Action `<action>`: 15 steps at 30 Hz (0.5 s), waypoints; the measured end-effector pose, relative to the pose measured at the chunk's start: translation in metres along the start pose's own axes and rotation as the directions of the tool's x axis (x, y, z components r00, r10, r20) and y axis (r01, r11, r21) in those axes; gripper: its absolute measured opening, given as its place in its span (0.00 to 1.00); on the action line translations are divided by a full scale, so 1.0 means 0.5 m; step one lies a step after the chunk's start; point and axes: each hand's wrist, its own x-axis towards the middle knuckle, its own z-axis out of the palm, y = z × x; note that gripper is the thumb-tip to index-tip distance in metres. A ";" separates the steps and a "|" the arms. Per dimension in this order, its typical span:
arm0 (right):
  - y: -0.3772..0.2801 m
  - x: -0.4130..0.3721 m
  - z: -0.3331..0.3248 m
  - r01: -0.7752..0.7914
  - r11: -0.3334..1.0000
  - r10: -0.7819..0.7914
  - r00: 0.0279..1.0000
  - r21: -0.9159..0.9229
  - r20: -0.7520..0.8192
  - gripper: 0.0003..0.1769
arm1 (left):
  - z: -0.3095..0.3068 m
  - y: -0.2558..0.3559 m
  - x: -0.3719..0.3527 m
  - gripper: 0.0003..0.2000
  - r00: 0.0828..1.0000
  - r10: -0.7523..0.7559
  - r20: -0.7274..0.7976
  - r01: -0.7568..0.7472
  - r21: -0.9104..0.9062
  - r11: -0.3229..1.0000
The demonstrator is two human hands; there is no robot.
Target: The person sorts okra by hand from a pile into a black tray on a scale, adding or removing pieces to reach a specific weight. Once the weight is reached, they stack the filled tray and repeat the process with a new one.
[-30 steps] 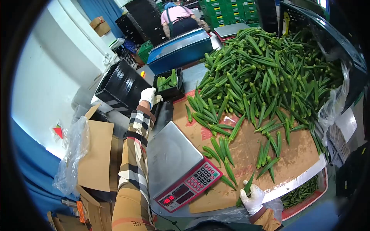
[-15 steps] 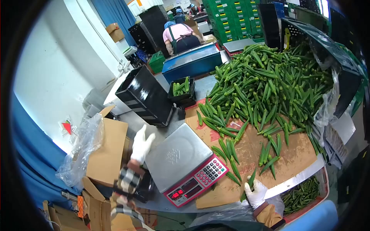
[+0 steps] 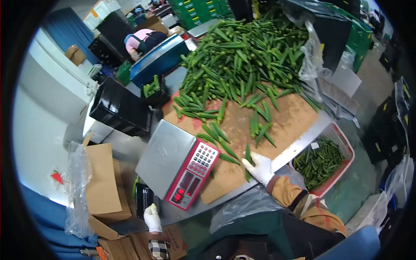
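Observation:
My right hand (image 3: 260,168), in a white glove, pinches a single okra pod (image 3: 247,161) over the front edge of the cardboard sheet (image 3: 234,182). At the lower left, my gloved left hand (image 3: 152,218) closes on the near end of a small black tray (image 3: 144,197). Some green okra (image 3: 134,187) shows at that tray's far side, partly hidden by the scale. Between my hands stands a red digital scale (image 3: 177,162) with a bare steel plate and lit red digits. A few loose okra pods (image 3: 260,128) lie on the cardboard beyond my right hand.
A large okra heap (image 3: 242,60) covers the back of the table. A black crate (image 3: 119,106) and a small black tray of okra (image 3: 151,91) stand behind the scale. An open carton (image 3: 102,177) is at left, an okra-filled bin (image 3: 318,162) at right. Another person (image 3: 145,39) bends over farther back.
The view has swung to the right. My left hand has gone from open beside the scale down to the black tray's near end. My right hand still holds the okra pod.

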 end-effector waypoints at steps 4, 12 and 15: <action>0.006 -0.007 -0.018 -0.183 0.968 0.163 0.979 0.173 0.121 0.20 | -0.007 -0.016 0.030 0.14 0.990 -0.140 -0.013 0.139 -0.054 0.989; 0.048 0.010 -0.095 -0.517 0.476 0.402 0.847 0.711 0.347 0.15 | -0.022 0.105 -0.001 0.08 0.893 0.406 -0.196 -0.229 0.579 0.783; 0.069 0.027 -0.134 -0.559 0.266 0.427 0.799 0.785 0.424 0.15 | -0.046 0.133 0.013 0.07 0.883 0.326 -0.339 -0.145 0.463 0.875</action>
